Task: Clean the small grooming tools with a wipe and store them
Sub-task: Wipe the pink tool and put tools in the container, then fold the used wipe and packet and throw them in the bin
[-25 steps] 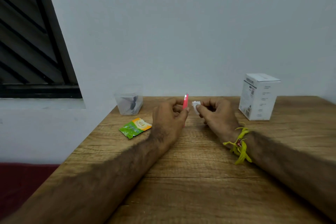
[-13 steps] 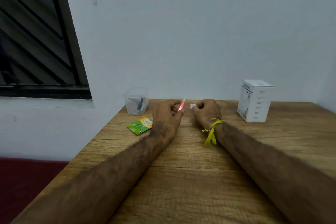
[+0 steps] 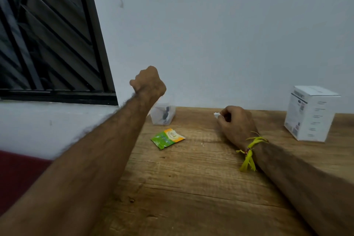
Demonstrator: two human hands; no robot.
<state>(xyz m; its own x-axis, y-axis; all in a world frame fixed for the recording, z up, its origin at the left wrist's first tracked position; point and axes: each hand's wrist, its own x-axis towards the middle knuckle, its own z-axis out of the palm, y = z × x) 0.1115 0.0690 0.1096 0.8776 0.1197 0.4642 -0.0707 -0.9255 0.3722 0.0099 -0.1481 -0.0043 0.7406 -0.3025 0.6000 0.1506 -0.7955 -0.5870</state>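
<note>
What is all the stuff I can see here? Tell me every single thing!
small white crumpled wipe: one, white, pinched at the right hand's fingertips
clear plastic container: one, see-through with dark tools inside, back of the table by the wall, partly behind the left arm
green and orange sachet: one, green with an orange corner, flat on the table in front of the container
white cardboard box: one, white with small print, upright at the right of the table
wooden table: one, brown
dark window grille: one, black, upper left
yellow thread wristband: one, yellow, on the right wrist
left hand: one, raised above the container, fingers curled away from view
right hand: one, on the table
</note>
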